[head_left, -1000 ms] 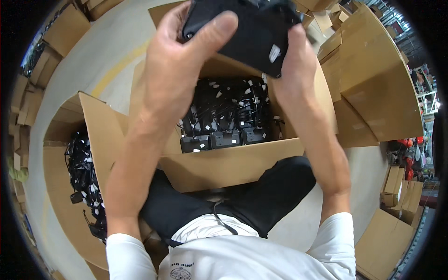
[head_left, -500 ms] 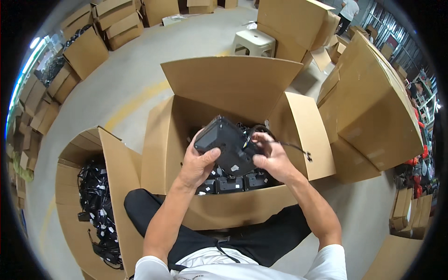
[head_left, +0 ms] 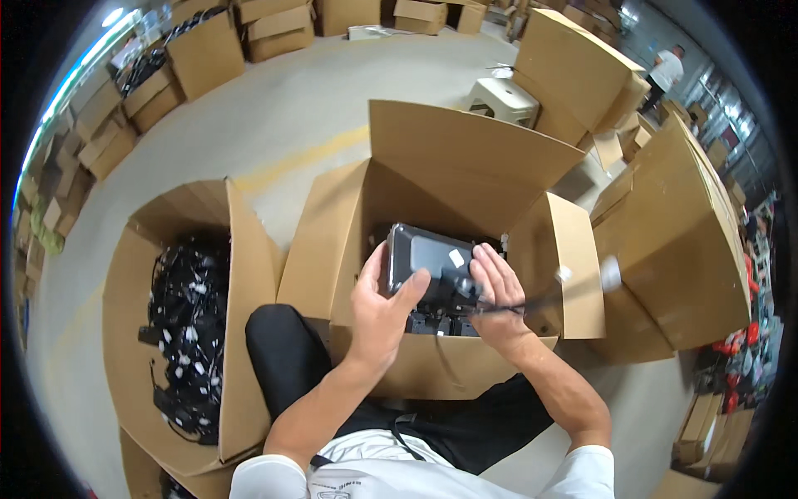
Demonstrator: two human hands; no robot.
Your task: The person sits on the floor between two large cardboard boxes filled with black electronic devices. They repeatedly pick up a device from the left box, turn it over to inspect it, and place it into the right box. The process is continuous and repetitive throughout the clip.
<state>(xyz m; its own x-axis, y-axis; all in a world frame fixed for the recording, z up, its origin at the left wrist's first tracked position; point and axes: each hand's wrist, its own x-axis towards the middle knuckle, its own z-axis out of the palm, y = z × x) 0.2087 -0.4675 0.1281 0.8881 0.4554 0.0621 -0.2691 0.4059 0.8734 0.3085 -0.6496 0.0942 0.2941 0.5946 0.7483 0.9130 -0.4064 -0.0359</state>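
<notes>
Over the open cardboard box in front of me, I hold a black, flat, boxy electronic unit with a small white label. My left hand grips its left side, thumb on the top face. On the right side, the fingers of my right hand press against the unit. A dark cable with a pale end trails to the right past that hand, smeared by motion. Below the unit, more black units lie in the box, partly hidden by my hands.
At my left stands an open carton holding tangled black cables with white connectors. Large boxes rise on the right. A white stool stands beyond, and a person is far off. More cartons line the back left.
The black unit has been turned, and its label now faces up near the right hand. The cable has swung outward to the right. My view has shifted left.
</notes>
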